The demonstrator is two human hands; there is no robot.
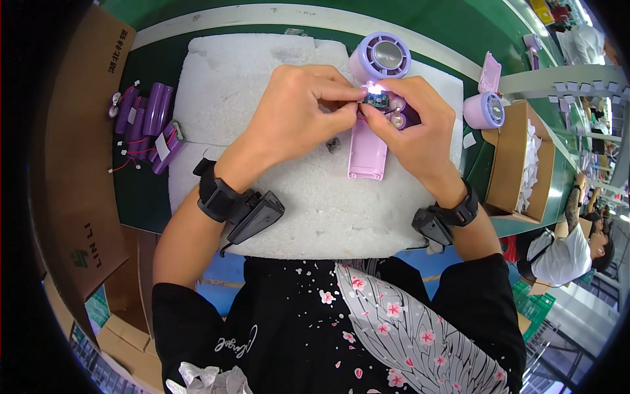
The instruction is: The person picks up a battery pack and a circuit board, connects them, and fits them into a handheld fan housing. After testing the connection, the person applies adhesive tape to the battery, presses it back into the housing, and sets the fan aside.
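A small green circuit board [377, 100] with a bright white light on its upper edge sits between my two hands, just below the round head of a lilac handheld fan [387, 56]. My left hand [295, 108] pinches the board's left side with thumb and index finger. From the other side my right hand [423, 125] closes its fingers on the board's right edge. A pink handle shell [367, 154] extends toward me beneath the hands. Round metal-ended parts [397, 117] show beside my right thumb, partly hidden by it.
White foam [262, 210] covers the green bench. Several purple battery packs [157, 111] with red wires lie left, beside a tall cardboard box [79, 164]. Another lilac fan [484, 110] and a carton of white paper [508, 174] stand right. A person [567, 256] is farther right.
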